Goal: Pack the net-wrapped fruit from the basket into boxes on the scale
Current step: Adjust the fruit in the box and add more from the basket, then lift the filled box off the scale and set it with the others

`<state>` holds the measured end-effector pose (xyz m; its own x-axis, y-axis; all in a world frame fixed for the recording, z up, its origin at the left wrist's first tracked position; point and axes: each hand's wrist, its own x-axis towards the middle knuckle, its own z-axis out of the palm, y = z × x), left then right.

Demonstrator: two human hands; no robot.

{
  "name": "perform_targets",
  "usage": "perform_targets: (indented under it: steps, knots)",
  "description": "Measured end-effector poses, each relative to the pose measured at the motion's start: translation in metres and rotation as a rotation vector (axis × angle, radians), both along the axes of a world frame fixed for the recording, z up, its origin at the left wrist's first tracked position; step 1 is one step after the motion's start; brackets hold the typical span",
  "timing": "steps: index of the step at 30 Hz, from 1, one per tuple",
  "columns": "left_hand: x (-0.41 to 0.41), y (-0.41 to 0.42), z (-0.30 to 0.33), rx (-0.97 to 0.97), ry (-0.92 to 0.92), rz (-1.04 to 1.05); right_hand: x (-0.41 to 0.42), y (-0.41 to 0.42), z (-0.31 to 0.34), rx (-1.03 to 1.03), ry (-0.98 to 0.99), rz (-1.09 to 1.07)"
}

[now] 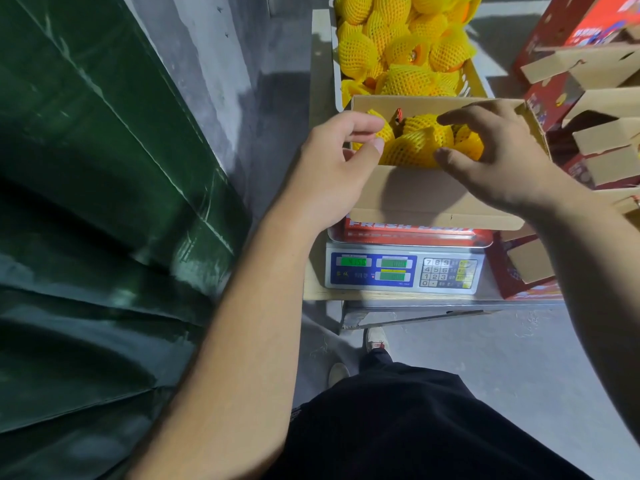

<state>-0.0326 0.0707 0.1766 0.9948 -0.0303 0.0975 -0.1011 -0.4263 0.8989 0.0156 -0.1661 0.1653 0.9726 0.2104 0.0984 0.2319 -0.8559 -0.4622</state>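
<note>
Net-wrapped fruit (412,147) fills the open box (426,192) on the scale (403,271), centre right. Left hand (332,168) and right hand (502,157) hover at it, fingers loosely curled apart, gripping nothing. The basket (476,76) sits above, on the bench (317,98).

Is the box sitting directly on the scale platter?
Touching. In the head view the open box rests with its red base flat on the scale platter, with no gap between them.
</note>
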Motion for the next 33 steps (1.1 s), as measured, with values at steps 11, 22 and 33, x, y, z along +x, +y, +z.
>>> perform_targets:
  steps: [11,22,33]
  knots:
    - [0.032,-0.028,-0.044,0.009,0.078,0.225,0.008,0.0,-0.01,-0.05,-0.031,-0.003]
    - [0.094,-0.033,-0.069,0.047,0.362,0.205,0.073,-0.096,-0.042,0.172,0.373,-0.426]
    - [0.1,-0.023,-0.066,0.465,0.476,0.229,0.099,-0.123,-0.049,0.139,0.619,-0.348]
